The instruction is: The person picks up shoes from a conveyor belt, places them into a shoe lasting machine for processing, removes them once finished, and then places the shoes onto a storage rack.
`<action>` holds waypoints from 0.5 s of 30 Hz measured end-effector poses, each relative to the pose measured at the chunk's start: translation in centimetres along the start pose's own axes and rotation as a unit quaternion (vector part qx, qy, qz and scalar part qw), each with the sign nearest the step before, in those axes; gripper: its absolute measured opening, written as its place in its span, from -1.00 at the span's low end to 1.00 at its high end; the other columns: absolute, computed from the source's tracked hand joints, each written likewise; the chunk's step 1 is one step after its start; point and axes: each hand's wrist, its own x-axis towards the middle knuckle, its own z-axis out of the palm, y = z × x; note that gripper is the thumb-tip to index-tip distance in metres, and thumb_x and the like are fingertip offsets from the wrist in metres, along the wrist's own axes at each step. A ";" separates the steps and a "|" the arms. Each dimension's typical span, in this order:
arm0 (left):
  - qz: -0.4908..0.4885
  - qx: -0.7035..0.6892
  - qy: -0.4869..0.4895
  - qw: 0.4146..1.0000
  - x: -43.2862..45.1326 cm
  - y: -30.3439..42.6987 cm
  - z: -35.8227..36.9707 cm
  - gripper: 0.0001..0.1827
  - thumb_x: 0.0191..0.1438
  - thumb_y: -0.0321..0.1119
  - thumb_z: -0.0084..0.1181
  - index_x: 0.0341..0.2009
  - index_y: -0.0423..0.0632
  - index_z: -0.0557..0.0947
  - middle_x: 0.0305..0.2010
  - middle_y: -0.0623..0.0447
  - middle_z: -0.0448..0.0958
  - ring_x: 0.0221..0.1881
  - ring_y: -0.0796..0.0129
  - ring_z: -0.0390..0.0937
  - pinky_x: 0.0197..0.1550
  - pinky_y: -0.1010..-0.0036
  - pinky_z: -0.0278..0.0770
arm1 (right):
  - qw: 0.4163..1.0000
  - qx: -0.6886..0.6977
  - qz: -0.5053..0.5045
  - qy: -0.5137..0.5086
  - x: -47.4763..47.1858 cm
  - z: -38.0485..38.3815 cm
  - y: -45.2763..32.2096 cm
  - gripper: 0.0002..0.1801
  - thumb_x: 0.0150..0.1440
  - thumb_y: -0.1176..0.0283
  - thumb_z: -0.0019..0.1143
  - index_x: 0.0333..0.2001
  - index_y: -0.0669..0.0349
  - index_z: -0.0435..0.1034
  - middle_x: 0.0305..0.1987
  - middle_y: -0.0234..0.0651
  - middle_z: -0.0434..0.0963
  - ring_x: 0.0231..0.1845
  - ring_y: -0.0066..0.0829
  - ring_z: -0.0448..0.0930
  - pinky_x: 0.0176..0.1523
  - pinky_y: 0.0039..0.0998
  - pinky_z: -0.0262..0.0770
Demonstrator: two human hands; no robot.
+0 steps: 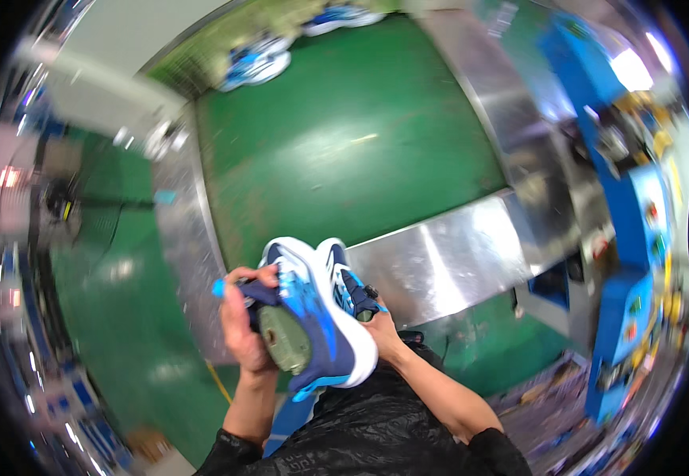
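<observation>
My left hand grips a blue and white sneaker by its tongue and collar. Inside its opening sits a green shoe last. A light blue pull tab shows at its heel, and its toe points away from me. Just to the right, my right hand holds a second sneaker of the same colours, partly hidden behind the first. A bit of green shows in its opening too. Both shoes are held up in front of my body, side by side.
A metal ledge runs in front of me, joining metal strips left and right around a green surface. More blue and white sneakers sit at its far end. Blue machines stand on the right; a fan is at left.
</observation>
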 end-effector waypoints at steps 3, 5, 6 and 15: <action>0.001 0.063 -0.115 0.991 1.8 -1.6 0.3 -0.57 0.37 -0.05 -0.26 -0.08 -0.20 0.42 -0.22 -0.03 0.45 -0.03 0.22 0.39 0.27 0.21 0.21 | 0.983 0.180 0.018 -0.005 -6.3 -3.0 -7.0 -0.37 -0.10 0.42 0.44 0.04 0.35 0.32 -0.11 -0.33 0.52 -0.17 -0.56 0.51 -0.10 -0.47 0.48; -0.021 0.013 -0.216 0.976 1.7 -1.5 2.6 -0.59 0.38 -0.04 -0.26 -0.12 -0.15 0.44 -0.25 0.06 0.41 -0.14 0.34 0.35 0.08 0.38 0.30 | 0.976 0.144 -0.131 0.102 -10.3 -4.4 -4.0 -0.42 -0.02 0.43 0.41 0.08 0.29 0.36 -0.10 -0.40 0.49 -0.12 -0.59 0.48 -0.05 -0.50 0.43; -0.015 0.022 -0.275 0.961 2.5 -1.9 2.4 -0.57 0.39 -0.02 -0.29 -0.15 -0.14 0.44 -0.30 0.10 0.35 -0.20 0.40 0.30 0.02 0.44 0.29 | 0.965 0.139 -0.178 0.136 -14.2 -4.7 -6.3 -0.26 -0.02 0.41 0.42 0.22 0.26 0.25 0.04 -0.34 0.39 0.01 -0.55 0.41 0.08 -0.47 0.37; -0.134 -0.140 -0.842 0.503 -19.8 11.1 11.1 -0.48 0.24 0.20 -0.15 -0.26 -0.07 0.32 -0.50 0.07 0.39 -0.18 0.26 0.35 0.32 0.11 -0.04 | 0.684 0.180 -0.462 0.534 -46.5 15.3 2.2 -0.01 -0.03 0.34 0.43 0.39 0.22 0.01 0.26 -0.34 0.30 0.22 -0.51 0.31 0.30 -0.39 0.23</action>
